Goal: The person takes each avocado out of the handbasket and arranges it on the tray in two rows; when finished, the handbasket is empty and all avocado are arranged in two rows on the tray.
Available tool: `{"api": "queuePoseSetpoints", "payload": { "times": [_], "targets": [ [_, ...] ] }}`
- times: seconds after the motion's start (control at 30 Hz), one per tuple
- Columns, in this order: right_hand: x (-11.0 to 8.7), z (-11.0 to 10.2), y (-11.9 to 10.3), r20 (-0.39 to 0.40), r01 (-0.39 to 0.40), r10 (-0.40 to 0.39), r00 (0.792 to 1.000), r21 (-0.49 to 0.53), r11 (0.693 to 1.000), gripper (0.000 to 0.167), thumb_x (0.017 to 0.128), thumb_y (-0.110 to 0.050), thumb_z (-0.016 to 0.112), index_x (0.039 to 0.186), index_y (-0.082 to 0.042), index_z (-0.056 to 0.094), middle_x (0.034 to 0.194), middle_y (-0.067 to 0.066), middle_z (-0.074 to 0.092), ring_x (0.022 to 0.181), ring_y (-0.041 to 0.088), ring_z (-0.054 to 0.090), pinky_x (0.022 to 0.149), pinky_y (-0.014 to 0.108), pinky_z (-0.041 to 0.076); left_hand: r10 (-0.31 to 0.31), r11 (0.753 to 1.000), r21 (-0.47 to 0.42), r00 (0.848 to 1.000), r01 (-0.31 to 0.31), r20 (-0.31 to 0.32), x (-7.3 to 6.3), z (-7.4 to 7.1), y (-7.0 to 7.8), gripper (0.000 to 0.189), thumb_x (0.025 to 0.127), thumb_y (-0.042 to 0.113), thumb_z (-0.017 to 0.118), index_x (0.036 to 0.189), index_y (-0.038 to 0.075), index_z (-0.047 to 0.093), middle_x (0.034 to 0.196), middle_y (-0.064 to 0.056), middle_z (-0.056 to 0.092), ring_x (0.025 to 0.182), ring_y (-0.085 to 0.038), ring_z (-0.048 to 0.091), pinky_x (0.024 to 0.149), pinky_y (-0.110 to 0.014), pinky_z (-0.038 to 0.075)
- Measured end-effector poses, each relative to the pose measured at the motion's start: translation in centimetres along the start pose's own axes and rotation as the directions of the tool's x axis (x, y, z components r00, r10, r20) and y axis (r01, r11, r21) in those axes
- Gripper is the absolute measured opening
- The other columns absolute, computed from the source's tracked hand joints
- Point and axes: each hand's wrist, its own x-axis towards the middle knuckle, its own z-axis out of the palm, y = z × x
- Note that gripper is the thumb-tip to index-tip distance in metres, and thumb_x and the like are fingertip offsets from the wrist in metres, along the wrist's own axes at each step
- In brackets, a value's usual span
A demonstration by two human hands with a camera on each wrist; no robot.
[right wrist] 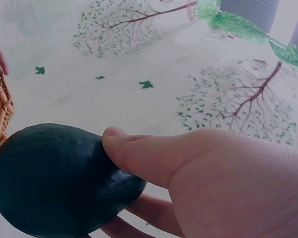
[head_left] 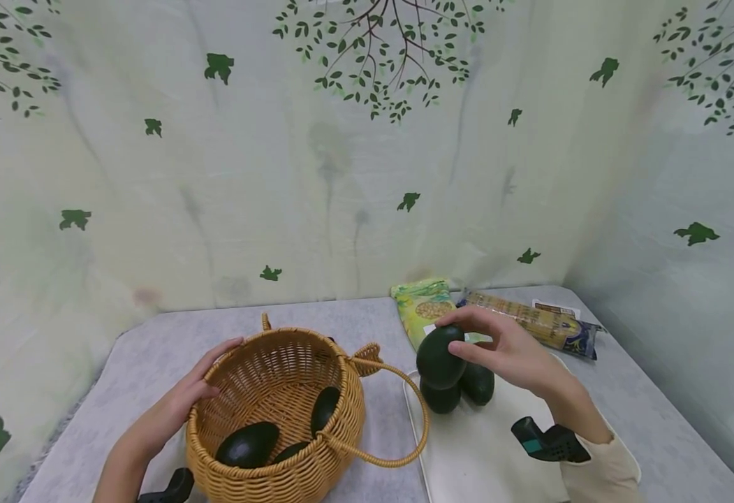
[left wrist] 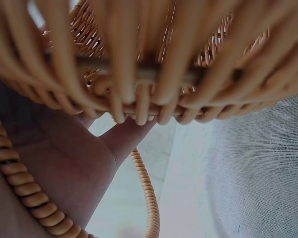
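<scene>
My right hand [head_left: 498, 346] pinches a dark green avocado [head_left: 441, 358] between thumb and fingers; the right wrist view shows this avocado [right wrist: 59, 181] close up. Below and beside it, two more avocados [head_left: 478, 384] lie at the far left part of a white board [head_left: 498, 447]. To the left, a woven wicker basket [head_left: 348, 447] stands with its looped handle hanging to the right. Several avocados [head_left: 248, 445] are inside it. My left hand [head_left: 181, 398] grips the basket's left rim, and the left wrist view shows its thumb [left wrist: 126, 139] against the wicker.
Behind the avocados lie a green-yellow packet [head_left: 423, 307] and a long clear-and-blue food packet [head_left: 536, 321]. The grey tabletop [head_left: 147, 377] ends at a pale curtain [head_left: 316, 209] printed with leaves.
</scene>
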Motion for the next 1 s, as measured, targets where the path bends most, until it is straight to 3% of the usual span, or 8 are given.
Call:
{"api": "queuePoseSetpoints", "payload": {
  "times": [0.13,0.4,0.7,1.0],
  "targets": [
    [-0.1,-0.6,0.3,-0.007,-0.019,0.019,1.000,-0.007,1.000,0.032,0.097,-0.024,0.072,0.129,-0.024,0.066,0.132,0.003,0.063,0.121,0.030,0.061,0.092,0.040,0.055,0.004,1.000,0.004,1.000,-0.004,0.001,0.0,0.0,0.0,0.076,0.096,0.004,0.037,0.165,0.027,0.017,0.169,-0.017,0.010,0.144,-0.056,0.025,0.088,-0.055,0.053],
    [-0.3,-1.9,1.3,-0.010,-0.046,0.046,0.999,-0.042,0.998,0.032,0.101,-0.026,0.067,0.133,-0.022,0.064,0.139,0.006,0.059,0.128,0.037,0.058,0.097,0.057,0.051,0.027,0.999,0.017,1.000,-0.027,-0.001,-0.1,0.0,0.0,0.076,0.097,0.004,0.037,0.165,0.029,0.017,0.169,-0.017,0.011,0.143,-0.056,0.025,0.086,-0.055,0.053],
    [-0.8,-3.3,2.2,-0.023,-0.060,0.058,0.998,-0.100,0.993,0.034,0.102,-0.026,0.064,0.135,-0.020,0.063,0.152,0.013,0.051,0.133,0.041,0.055,0.101,0.061,0.047,0.037,0.999,0.016,0.999,-0.037,0.011,0.0,0.0,-0.1,0.075,0.098,0.003,0.036,0.166,0.030,0.017,0.169,-0.016,0.011,0.143,-0.056,0.026,0.087,-0.054,0.053],
    [-1.3,-4.5,2.8,-0.038,-0.121,0.117,0.992,-0.156,0.980,0.035,0.103,-0.028,0.064,0.135,-0.015,0.062,0.145,0.014,0.057,0.126,0.041,0.059,0.095,0.059,0.051,0.024,1.000,0.008,1.000,-0.024,0.009,0.0,0.0,0.0,0.075,0.098,0.003,0.036,0.166,0.028,0.016,0.169,-0.016,0.011,0.143,-0.056,0.026,0.086,-0.055,0.053]
  ]
}}
